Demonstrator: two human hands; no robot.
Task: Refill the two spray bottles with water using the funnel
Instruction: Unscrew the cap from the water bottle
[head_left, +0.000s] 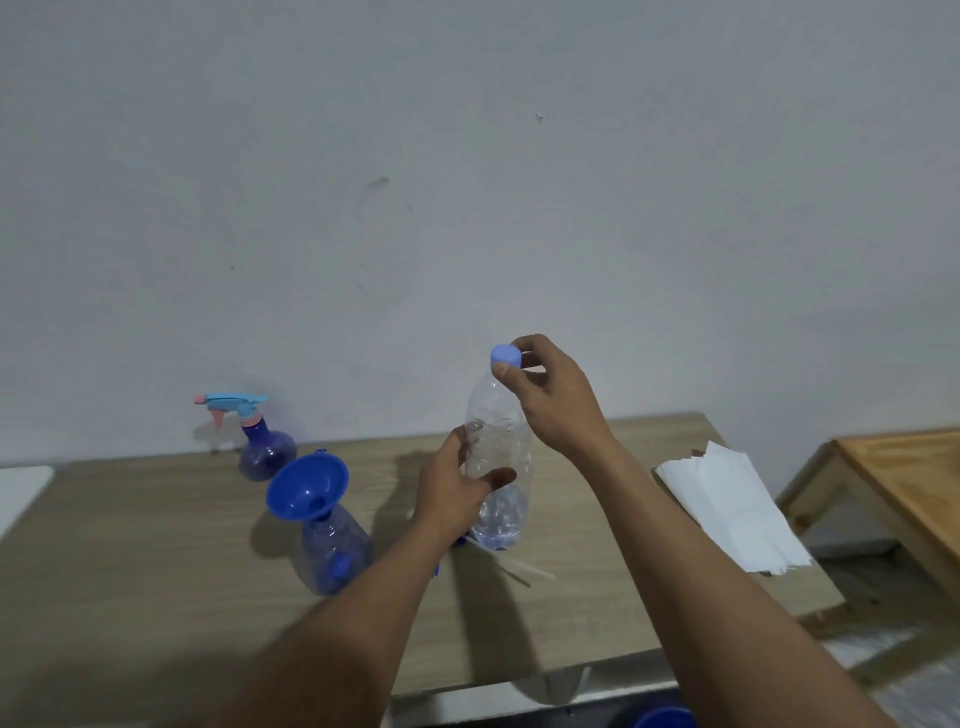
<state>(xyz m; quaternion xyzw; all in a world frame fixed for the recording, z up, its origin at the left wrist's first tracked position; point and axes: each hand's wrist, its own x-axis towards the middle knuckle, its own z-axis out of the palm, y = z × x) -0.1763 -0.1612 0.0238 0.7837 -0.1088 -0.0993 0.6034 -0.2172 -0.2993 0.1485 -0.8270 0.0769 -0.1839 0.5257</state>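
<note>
Left hand (453, 488) gripped the upright water bottle (497, 457); right hand (545, 395) pinched its cap (505, 357). The funnel (307, 486) stood just left.

A single head-worn wide-angle view looks forward and down, close over the table (130, 545) against the wall (467, 156).
</note>
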